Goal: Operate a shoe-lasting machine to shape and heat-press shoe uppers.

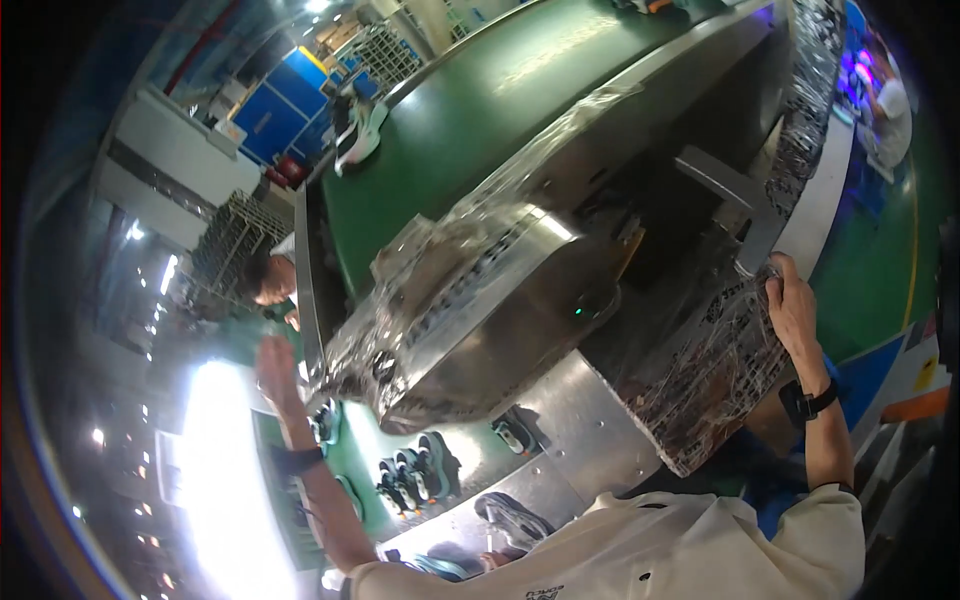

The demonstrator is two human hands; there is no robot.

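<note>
My right hand [792,308], with a black watch on its wrist, has its fingers curled over the edge of a plastic-wrapped panel [700,370]. Right by its fingertips is the lower end of a grey bent metal arm [735,190]. My left hand [276,370] is raised at the left, beside the metal side rail [308,290] of a green conveyor belt [480,120]; its fingers are blurred, and I cannot tell whether it touches the rail. Between my arms sits a rounded metal housing [500,320], partly wrapped in clear plastic, with a small green light.
One sneaker [360,135] stands on the belt's left edge. Below the housing, several dark sneakers [415,475] and a single shoe [513,432] rest on a lower line. A person [275,275] is beyond the rail at left; another person [888,115] is at far right.
</note>
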